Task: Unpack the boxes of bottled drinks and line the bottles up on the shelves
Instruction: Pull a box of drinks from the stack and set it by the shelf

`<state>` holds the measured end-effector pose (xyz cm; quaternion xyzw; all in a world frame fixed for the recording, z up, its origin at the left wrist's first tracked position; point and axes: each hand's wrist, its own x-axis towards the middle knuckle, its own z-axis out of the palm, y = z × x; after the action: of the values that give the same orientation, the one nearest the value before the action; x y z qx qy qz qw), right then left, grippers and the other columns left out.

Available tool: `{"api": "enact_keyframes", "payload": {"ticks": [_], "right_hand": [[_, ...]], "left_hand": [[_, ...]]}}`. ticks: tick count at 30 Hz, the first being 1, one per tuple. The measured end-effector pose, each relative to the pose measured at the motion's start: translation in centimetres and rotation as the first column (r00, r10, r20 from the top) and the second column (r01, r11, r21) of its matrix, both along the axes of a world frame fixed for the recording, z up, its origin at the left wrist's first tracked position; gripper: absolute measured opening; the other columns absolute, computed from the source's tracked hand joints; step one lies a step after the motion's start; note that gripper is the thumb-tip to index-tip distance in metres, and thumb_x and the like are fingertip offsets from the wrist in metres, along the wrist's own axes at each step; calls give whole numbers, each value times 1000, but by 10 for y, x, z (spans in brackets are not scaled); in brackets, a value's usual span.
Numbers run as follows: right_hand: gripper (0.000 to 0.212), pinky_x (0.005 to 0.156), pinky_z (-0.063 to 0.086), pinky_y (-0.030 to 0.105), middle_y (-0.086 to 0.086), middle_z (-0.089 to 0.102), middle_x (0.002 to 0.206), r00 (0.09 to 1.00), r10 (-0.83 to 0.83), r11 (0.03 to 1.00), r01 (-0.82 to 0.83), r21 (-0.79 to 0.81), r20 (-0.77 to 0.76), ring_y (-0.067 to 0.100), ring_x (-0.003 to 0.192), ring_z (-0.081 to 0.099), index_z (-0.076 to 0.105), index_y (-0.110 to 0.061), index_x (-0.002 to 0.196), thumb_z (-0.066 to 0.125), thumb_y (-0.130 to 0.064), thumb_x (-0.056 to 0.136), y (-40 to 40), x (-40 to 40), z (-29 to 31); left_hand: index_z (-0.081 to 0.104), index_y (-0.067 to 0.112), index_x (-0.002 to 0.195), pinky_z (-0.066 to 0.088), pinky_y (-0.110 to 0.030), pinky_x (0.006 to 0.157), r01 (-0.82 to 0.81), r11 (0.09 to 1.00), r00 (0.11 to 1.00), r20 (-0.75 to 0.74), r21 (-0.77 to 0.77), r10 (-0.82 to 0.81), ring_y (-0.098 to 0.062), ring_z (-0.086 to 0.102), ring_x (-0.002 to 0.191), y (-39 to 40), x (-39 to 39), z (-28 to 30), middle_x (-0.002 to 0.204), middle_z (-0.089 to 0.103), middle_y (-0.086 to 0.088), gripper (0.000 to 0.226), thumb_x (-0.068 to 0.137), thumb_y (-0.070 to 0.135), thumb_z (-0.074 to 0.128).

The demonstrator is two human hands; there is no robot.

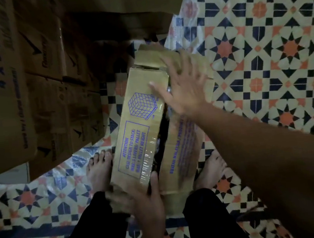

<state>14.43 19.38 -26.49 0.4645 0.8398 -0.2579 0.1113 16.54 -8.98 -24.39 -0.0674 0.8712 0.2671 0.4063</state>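
A brown cardboard box (134, 132) with purple print sits on the floor (261, 51), between the person's two bare feet. The left foot (99, 169) is just beside the box's left side, and the right foot (211, 168) is just beside its right side. The box top has two long flaps. The left flap (137, 124) shows a cube drawing and the word "ATTENTION", with shiny clear tape along its inner edge. The right flap (181, 145) has more purple words on it. There is a dark gap between the two flaps, and you cannot tell what is inside. The left hand (141, 201) holds the near end of the box, with its thumb curled up over the edge of the left flap and its fingers wrapped round the near corner. The right hand (181, 85) is open, with its fingers spread wide, and it lies flat on the far end of the box, across the gap. To the left of the box, tall stacked cartons (24, 83) stand on the floor, and one says "4 x 3 Litre". The floor has a cover with a star pattern in orange, dark blue and cream. The person wears dark trousers (97, 230).
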Motion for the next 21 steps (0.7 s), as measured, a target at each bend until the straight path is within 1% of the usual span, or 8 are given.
{"api": "enact_keyframes", "payload": {"ticks": [2,5,8,10,12,14,17,21], "right_hand": [[97,113,5,74,9,6,169,963,223,972,-208,-109,150,40,154,2,4,-48,157,33,-93,77,20,-25,-10],[107,109,21,73,9,17,166,928,300,944,-256,-206,222,41,148,20,3,-42,157,43,-94,72,31,-31,-23],[104,106,26,73,8,21,163,935,274,954,-236,-182,224,39,147,23,10,-38,155,43,-93,73,28,-20,-25],[104,104,26,75,8,20,163,945,205,968,-157,-197,256,39,147,21,9,-38,154,41,-94,72,30,-7,-25],[101,104,28,75,9,19,161,964,86,968,-21,-251,253,41,146,22,7,-39,153,43,-91,75,31,16,-26],[97,106,28,72,13,20,159,969,-95,940,164,-301,230,43,144,24,6,-41,152,46,-88,78,26,48,-26],[101,117,20,61,24,19,158,907,-334,847,408,-341,256,46,144,22,-1,-33,157,49,-81,83,5,93,-22],[107,120,20,58,14,14,164,716,-614,562,692,-453,332,39,148,21,0,-35,158,64,-71,80,-28,134,-18]], "left_hand": [[30,18,158,25,-21,114,-299,954,930,219,-20,296,-25,37,147,21,-6,6,158,41,-7,113,74,92,47],[43,27,146,48,-31,76,-522,836,728,423,-168,539,-24,58,117,51,17,6,123,55,2,66,92,59,62],[44,27,144,59,-36,73,-615,785,707,386,-76,592,-16,66,98,50,26,-12,121,65,8,85,76,58,83],[38,19,154,54,-42,97,-554,832,794,295,-6,531,-17,63,110,43,13,-13,133,61,7,101,73,51,88],[56,18,143,46,-41,110,-405,914,884,264,24,385,-17,61,120,28,-9,-19,135,63,4,82,73,48,87],[69,23,126,51,-49,106,-289,957,932,231,15,278,-20,68,114,10,-35,-38,124,72,3,83,58,66,89],[62,32,132,55,-47,100,9,992,998,59,-124,-2,-19,70,108,0,-89,-74,117,74,4,103,45,83,83],[20,54,149,54,-44,96,183,983,981,57,28,-185,-24,65,110,68,-141,-36,131,64,3,105,75,7,78]]}}
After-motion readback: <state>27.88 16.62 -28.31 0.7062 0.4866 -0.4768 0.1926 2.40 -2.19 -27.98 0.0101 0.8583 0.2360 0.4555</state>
